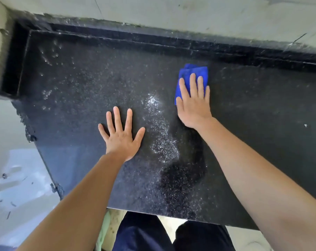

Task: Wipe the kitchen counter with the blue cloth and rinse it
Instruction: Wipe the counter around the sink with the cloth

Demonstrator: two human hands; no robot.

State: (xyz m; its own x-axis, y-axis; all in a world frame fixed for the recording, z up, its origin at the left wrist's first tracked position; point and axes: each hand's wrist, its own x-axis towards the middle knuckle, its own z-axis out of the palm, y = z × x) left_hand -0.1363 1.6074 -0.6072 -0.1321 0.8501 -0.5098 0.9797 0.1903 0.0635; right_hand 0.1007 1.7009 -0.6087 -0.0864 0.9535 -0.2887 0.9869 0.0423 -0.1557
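Observation:
A black speckled stone counter [84, 91] fills most of the view. The folded blue cloth [193, 71] lies on it right of centre, towards the back. My right hand [194, 104] presses flat on the cloth with straight fingers and covers its near half. My left hand [122, 133] rests flat on the bare counter to the left, fingers spread, holding nothing. Between the hands a patch of white droplets or specks [159, 127] glints on the stone.
A raised black ledge [226, 49] runs along the counter's back against a pale wall [171, 13]. The counter ends at a left edge [45, 160] beside a white surface [17, 169]. The front edge [171, 214] is by my dark trousers.

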